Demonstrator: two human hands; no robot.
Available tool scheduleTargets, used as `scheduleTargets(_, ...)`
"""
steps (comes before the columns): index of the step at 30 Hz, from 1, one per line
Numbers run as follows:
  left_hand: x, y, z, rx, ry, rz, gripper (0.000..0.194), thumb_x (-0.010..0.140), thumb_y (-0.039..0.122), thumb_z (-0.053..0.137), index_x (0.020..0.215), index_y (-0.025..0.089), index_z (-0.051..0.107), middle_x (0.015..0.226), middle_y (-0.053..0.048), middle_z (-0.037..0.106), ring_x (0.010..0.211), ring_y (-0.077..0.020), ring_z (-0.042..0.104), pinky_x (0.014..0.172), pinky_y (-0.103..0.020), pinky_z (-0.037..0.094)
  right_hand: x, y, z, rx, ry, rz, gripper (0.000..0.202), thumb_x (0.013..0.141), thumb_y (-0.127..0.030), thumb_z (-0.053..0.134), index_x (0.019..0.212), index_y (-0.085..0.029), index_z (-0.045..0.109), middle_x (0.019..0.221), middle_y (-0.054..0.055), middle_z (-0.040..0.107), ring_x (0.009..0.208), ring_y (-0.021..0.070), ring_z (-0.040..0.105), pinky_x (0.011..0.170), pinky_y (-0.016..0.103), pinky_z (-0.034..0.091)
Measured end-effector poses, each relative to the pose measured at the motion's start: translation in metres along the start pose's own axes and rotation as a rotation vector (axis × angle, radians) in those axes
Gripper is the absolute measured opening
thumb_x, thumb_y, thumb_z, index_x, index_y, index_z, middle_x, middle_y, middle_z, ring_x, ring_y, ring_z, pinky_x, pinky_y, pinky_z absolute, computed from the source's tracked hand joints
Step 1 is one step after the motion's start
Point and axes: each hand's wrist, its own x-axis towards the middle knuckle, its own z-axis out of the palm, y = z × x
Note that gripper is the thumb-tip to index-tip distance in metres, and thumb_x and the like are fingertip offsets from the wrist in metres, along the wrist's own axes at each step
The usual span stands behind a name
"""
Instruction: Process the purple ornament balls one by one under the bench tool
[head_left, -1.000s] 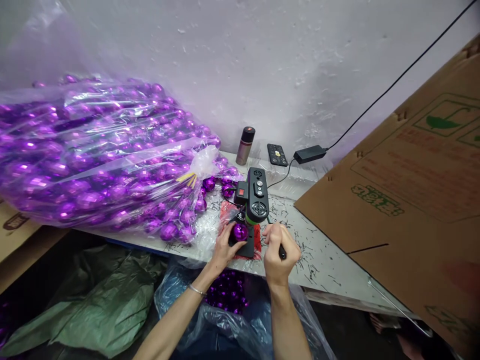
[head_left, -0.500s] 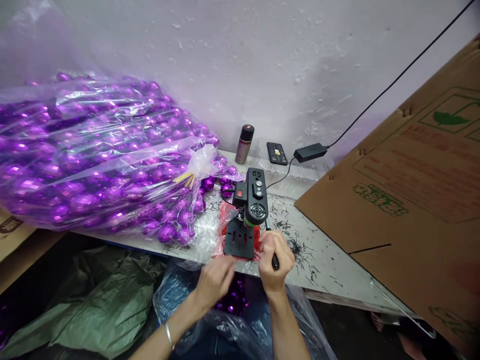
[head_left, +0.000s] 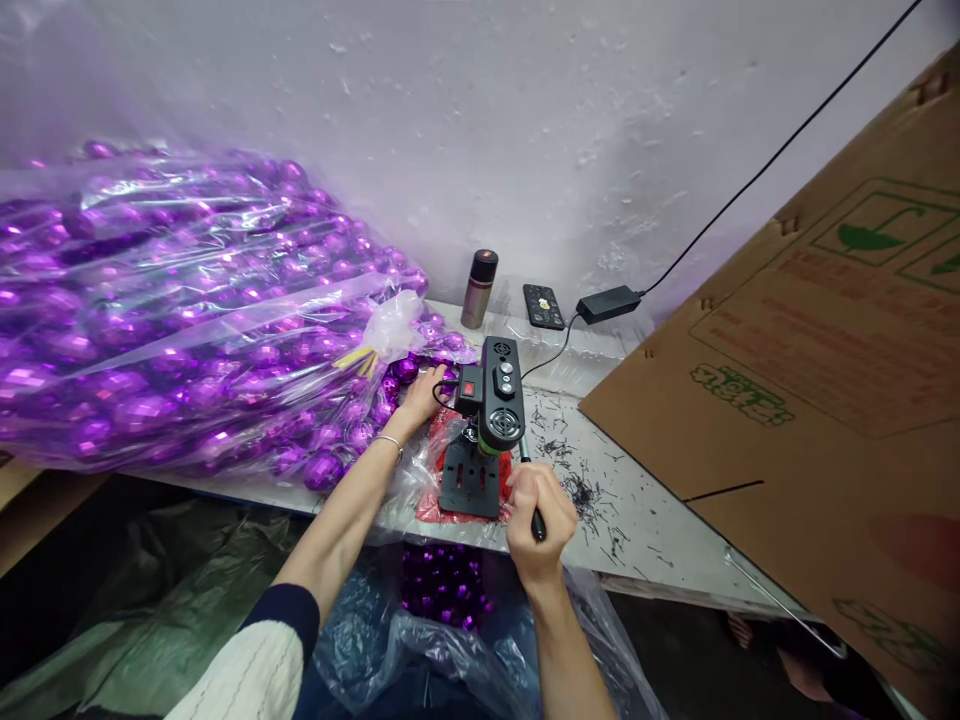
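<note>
My right hand (head_left: 541, 515) is closed around the black-gripped lever handle (head_left: 538, 527) of a small black press-like machine (head_left: 501, 395). The machine has round vents, two silver knobs, a red switch and a slotted base plate (head_left: 470, 482). My left hand (head_left: 421, 398) reaches past the machine's left side, its fingers stretched toward shiny purple balls (head_left: 406, 370). The fingertips are partly hidden among the balls. Under the machine lies red plastic (head_left: 442, 507). More faceted purple balls (head_left: 442, 580) lie below the table edge, in a clear plastic bag (head_left: 412, 650).
A big clear bag of purple balls (head_left: 187, 330) fills the left. Behind the machine are a bottle (head_left: 478, 290), a phone (head_left: 543, 306) and a power adapter (head_left: 609, 304). A large cardboard box (head_left: 810, 400) leans in at the right. Black scraps (head_left: 589, 495) litter the table.
My left hand has moved forward and left, from in front of the base plate to the purple balls behind. My right hand stays on the lever handle.
</note>
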Motion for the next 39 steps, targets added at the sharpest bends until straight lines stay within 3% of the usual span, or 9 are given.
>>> scheduleTargets(5, -0.037, -0.008, -0.033, -0.062, 0.070, -0.202, 0.058, 0.082, 0.033, 0.076, 0.132, 0.009, 0.059, 0.128, -0.023, 0.067, 0.121, -0.0364, 0.064, 0.103, -0.048, 0.050, 0.009, -0.001, -0.002, 0.013, -0.016, 0.026, 0.029, 0.096, -0.005, 0.046, 0.071, -0.021, 0.049, 0.064, -0.002, 0.052, 0.061, 0.0110, 0.052, 0.059, 0.026, 0.041)
scheduleTargets(9, -0.100, 0.000, -0.060, -0.443, 0.185, -0.298, 0.073, 0.074, 0.051, 0.082, 0.134, 0.014, 0.062, 0.130, -0.016, 0.069, 0.120, -0.0325, 0.066, 0.107, -0.048, 0.048, 0.018, -0.004, -0.004, 0.009, -0.025, 0.056, 0.034, 0.097, -0.009, 0.047, 0.066, -0.022, 0.045, 0.061, -0.003, 0.047, 0.058, 0.0104, 0.049, 0.058, 0.027, 0.039)
scheduleTargets(12, -0.146, 0.014, -0.052, -0.853, 0.106, -0.362, 0.071, 0.074, 0.058, 0.080, 0.129, 0.016, 0.066, 0.122, -0.013, 0.074, 0.114, -0.0296, 0.069, 0.104, -0.045, 0.051, 0.021, -0.006, -0.005, -0.004, -0.038, 0.066, 0.034, 0.099, -0.011, 0.047, 0.066, -0.021, 0.045, 0.061, -0.003, 0.048, 0.058, 0.0102, 0.050, 0.057, 0.027, 0.038)
scheduleTargets(15, -0.170, 0.026, -0.021, -1.080, 0.063, -0.399, 0.069, 0.076, 0.057, 0.079, 0.128, 0.015, 0.067, 0.122, -0.014, 0.075, 0.114, -0.0296, 0.070, 0.104, -0.045, 0.053, 0.021, -0.006, -0.005, 0.001, -0.040, 0.083, 0.034, 0.100, -0.014, 0.046, 0.067, -0.021, 0.046, 0.061, -0.003, 0.048, 0.058, 0.0104, 0.050, 0.057, 0.027, 0.037)
scheduleTargets(19, -0.171, 0.032, 0.027, -0.916, 0.109, -0.257, 0.061, 0.083, 0.054, 0.075, 0.133, 0.020, 0.065, 0.130, -0.012, 0.072, 0.123, -0.0292, 0.066, 0.109, -0.046, 0.049, 0.019, -0.005, -0.006, -0.011, -0.049, 0.067, 0.034, 0.100, -0.014, 0.045, 0.067, -0.021, 0.047, 0.063, -0.002, 0.050, 0.060, 0.0106, 0.050, 0.059, 0.027, 0.039)
scheduleTargets(23, -0.165, 0.027, 0.054, -0.548, 0.167, -0.126, 0.059, 0.083, 0.052, 0.077, 0.132, 0.022, 0.065, 0.130, -0.014, 0.070, 0.131, -0.0345, 0.059, 0.112, -0.055, 0.044, 0.017, -0.004, -0.006, -0.025, -0.054, 0.040, 0.032, 0.099, -0.012, 0.045, 0.069, -0.021, 0.048, 0.064, -0.002, 0.051, 0.061, 0.0108, 0.051, 0.059, 0.027, 0.041)
scheduleTargets(27, -0.164, 0.023, 0.064, -0.303, 0.177, -0.006, 0.061, 0.083, 0.047, 0.079, 0.136, 0.021, 0.061, 0.125, -0.015, 0.071, 0.131, -0.0364, 0.059, 0.111, -0.057, 0.043, 0.016, -0.005, -0.007, -0.029, -0.059, 0.032, 0.031, 0.098, -0.009, 0.045, 0.069, -0.021, 0.048, 0.063, -0.002, 0.051, 0.060, 0.0110, 0.051, 0.060, 0.027, 0.042)
scheduleTargets(32, -0.163, 0.019, 0.073, -0.268, 0.198, 0.204, 0.060, 0.088, 0.042, 0.074, 0.139, 0.018, 0.054, 0.132, -0.017, 0.068, 0.126, -0.0338, 0.064, 0.112, -0.056, 0.045, 0.014, -0.004, -0.006, -0.038, -0.052, 0.017, 0.029, 0.097, -0.007, 0.045, 0.072, -0.021, 0.050, 0.065, -0.001, 0.054, 0.061, 0.0108, 0.053, 0.060, 0.026, 0.043)
scheduleTargets(39, -0.166, 0.018, 0.074, -0.385, 0.173, 0.215, 0.061, 0.091, 0.040, 0.072, 0.144, 0.019, 0.049, 0.138, -0.018, 0.065, 0.130, -0.0320, 0.063, 0.108, -0.051, 0.052, 0.004, 0.000, -0.004, -0.026, -0.036, 0.000, 0.028, 0.096, -0.006, 0.045, 0.074, -0.020, 0.054, 0.067, 0.000, 0.057, 0.063, 0.0116, 0.056, 0.060, 0.026, 0.044)
